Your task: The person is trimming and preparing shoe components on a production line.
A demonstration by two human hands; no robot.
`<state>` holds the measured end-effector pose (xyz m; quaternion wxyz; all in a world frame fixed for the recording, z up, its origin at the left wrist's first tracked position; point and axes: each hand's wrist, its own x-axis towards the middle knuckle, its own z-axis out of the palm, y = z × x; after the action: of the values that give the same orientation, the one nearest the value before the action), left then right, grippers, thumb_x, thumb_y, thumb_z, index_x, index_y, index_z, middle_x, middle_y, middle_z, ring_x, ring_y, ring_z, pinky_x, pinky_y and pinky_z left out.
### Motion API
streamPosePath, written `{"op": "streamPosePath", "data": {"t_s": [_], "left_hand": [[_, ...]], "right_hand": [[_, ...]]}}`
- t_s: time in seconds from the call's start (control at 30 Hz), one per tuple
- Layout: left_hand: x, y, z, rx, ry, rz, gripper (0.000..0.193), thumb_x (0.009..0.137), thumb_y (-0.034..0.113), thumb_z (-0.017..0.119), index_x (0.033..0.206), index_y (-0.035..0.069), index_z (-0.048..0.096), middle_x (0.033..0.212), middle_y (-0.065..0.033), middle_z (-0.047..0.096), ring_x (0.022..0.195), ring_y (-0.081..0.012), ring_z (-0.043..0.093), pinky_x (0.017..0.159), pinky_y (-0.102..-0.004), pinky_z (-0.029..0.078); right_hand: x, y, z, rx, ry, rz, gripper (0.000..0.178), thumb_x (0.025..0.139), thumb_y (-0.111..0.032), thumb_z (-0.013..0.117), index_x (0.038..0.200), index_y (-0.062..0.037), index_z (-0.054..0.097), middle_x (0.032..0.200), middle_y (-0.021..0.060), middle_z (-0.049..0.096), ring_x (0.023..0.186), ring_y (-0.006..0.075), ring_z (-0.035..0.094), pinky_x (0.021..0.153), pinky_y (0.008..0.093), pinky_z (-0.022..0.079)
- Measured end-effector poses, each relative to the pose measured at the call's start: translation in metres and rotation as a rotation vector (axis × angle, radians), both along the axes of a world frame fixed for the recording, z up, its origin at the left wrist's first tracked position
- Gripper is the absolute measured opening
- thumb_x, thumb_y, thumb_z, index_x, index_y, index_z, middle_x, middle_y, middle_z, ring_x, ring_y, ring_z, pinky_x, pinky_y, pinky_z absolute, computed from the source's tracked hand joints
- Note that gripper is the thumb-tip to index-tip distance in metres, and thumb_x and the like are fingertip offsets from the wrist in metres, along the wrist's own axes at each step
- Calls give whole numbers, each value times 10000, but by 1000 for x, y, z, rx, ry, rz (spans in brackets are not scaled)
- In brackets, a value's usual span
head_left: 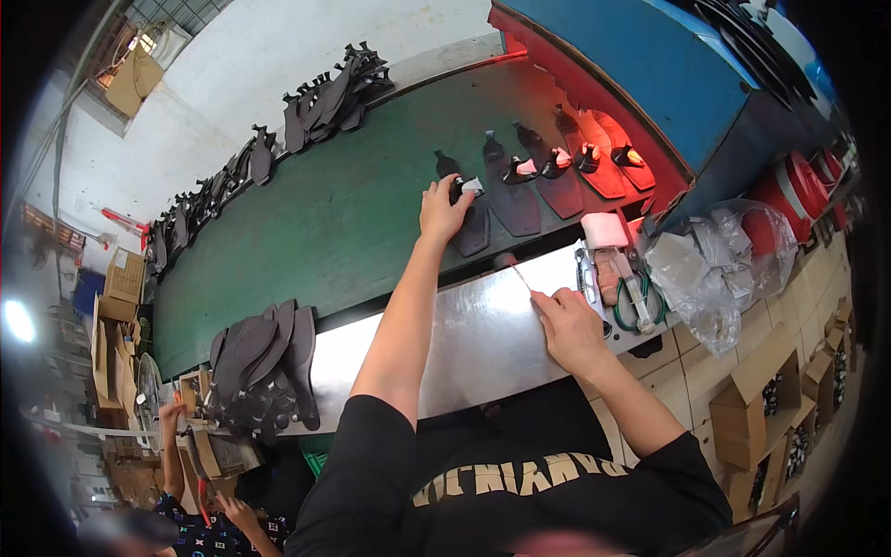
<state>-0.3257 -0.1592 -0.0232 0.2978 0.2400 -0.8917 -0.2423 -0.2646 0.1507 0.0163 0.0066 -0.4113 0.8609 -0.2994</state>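
Observation:
My left hand (444, 209) reaches over the green belt, fingers closed on a small black piece with a white face (471, 187). Under it lies a dark grey sole-shaped piece (473, 232), its narrow end pointing away from me. Over the metal ledge (464, 320), my right hand (571, 327) pinches a thin stick-like tool (521, 276); its dark tip is near the belt edge, too small to identify. To the right, several more sole-shaped pieces (513, 206) lie in a row, with small black pieces with pale faces (558, 161) on or beside them.
A blue housing (631, 65) glows red over the belt's right end. Sole-shaped pieces pile along the far edge (334, 102) and ledge's left end (264, 362). A pink-white block (604, 230) and plastic bag (715, 269) sit right. Another person's hand (239, 513) shows lower left.

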Motion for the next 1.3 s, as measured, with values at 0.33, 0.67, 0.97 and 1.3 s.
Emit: {"op": "streamPosePath", "data": {"t_s": [0.33,0.67,0.97,1.3], "left_hand": [[18,47,-23,-320,-81,241,326,806,362,714,972,83,684,1163,-229,586,1078,-395,562,891,-435,467],[143,98,115,971,506,-341,253,782,-50,703,1027,-16,650,1128,-138,653,931,-130,601,811,-254,488],[287,142,99,1482,446,-454,237,802,-72,655,1033,-20,660,1235,-203,605,1085,-233,613,948,-350,493],[332,138,78,1401,570,-281,331,809,-98,649,1132,-33,623,1019,-106,677,899,-147,654,805,-275,558]], "right_hand": [[0,0,23,-235,184,9,460,722,-23,675,1172,-98,610,1139,151,495,883,293,490,750,403,442],[3,9,28,-980,-1125,167,232,874,-109,655,1071,-50,548,1192,117,567,1139,235,534,960,359,426],[65,-17,93,-979,-1211,536,365,725,14,669,884,-99,361,912,70,509,827,143,527,799,295,454],[118,-11,79,-453,-864,391,439,747,-44,738,1162,-14,599,820,79,612,741,158,569,698,269,448]]}}
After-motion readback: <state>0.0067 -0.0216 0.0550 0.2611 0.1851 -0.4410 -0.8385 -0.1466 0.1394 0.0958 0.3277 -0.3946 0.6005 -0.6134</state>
